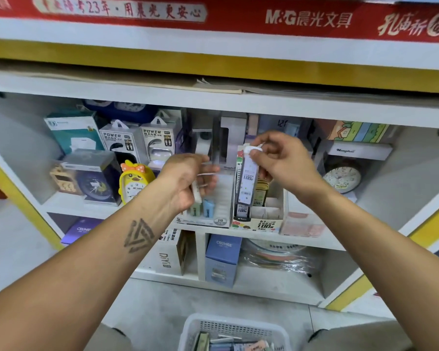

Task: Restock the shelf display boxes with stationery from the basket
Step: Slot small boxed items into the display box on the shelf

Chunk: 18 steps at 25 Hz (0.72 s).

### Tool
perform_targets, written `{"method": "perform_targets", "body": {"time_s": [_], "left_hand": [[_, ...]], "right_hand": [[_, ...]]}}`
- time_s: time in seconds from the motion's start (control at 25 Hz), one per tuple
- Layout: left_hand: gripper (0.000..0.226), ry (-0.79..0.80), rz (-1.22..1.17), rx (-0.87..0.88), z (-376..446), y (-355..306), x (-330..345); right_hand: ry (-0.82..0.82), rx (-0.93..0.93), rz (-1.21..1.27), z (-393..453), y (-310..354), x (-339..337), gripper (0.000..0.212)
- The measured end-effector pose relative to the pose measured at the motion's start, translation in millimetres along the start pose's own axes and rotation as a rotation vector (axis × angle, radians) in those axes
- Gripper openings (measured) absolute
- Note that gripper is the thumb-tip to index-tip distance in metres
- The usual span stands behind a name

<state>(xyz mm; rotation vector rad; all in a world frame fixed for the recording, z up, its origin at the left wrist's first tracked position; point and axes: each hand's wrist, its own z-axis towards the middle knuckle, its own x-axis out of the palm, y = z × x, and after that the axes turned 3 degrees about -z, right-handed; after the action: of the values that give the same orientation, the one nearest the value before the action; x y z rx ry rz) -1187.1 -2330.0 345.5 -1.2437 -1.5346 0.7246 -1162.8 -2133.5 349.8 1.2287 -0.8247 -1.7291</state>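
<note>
White shop shelf [238, 102] | right hand [281, 158] pinches lead pack [249, 183] | left hand [188, 181] grips white item [197, 196]

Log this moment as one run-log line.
stage: restocking | right hand: pinching lead pack over display box | left hand: holding white item | basket: still stocked
</note>
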Motion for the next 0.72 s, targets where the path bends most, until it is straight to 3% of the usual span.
{"method": "perform_targets", "body": {"time_s": [0.12, 0.24, 0.4, 0.6, 0.72], "left_hand": [[0.017, -0.032, 0.117, -0.057, 1, -3, -1], [0.016, 0.060, 0.037, -0.108, -6, -5, 6], [0.015, 0.143, -0.083, -0.113, -9, 2, 14], [0.010, 0.149, -0.069, 0.002, -2, 12, 17], [0.017, 0.202, -0.102, 0.020, -1, 15, 15]], "right_hand": [[-0.041, 0.012, -0.061, -1, -6, -14, 0.006], [-0.043, 0.004, -0.129, -3, -12, -24, 0.009], [0.080, -0.039, -0.106, -9, -21, -24, 0.016], [0.161, -0.210, -0.488, -16, -36, -12, 0.019], [0.269, -0.376, -0.726, -20, -41, -5, 0.004]]}}
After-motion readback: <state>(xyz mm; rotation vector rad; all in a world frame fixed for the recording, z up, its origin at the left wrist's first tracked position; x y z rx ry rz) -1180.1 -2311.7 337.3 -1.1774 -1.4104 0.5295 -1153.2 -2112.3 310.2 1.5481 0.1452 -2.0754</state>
